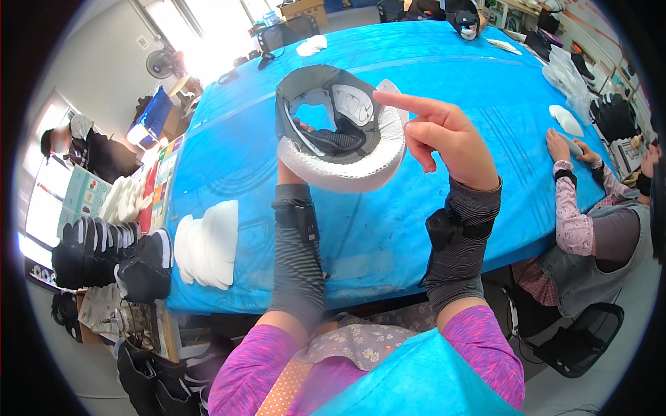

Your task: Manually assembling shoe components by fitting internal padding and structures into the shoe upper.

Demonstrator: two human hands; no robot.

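A hollow, rounded sewn fabric piece (343, 173), grey with a thick white padded rim, is held up over the table. Inside it are a white patch with line markings, dark mesh, and an opening that shows blue. My left hand (303, 125) grips the piece from its far underside; fingertips show through the opening, while the rest is mostly hidden. Beside the right rim, my right hand (444, 135) has its index finger stretched out to the white edge and the other fingers loosely bent. Nothing is held in it, and I cannot tell whether the fingertip touches.
A blue sheet covers the table (479, 83). White curved pieces (207, 244) lie in a stack at left, with black-and-white items (144, 267) beyond the edge. On the right, a co-worker's hands (565, 147) rest on the table near more white pieces (567, 120) and a plastic bag (572, 80).
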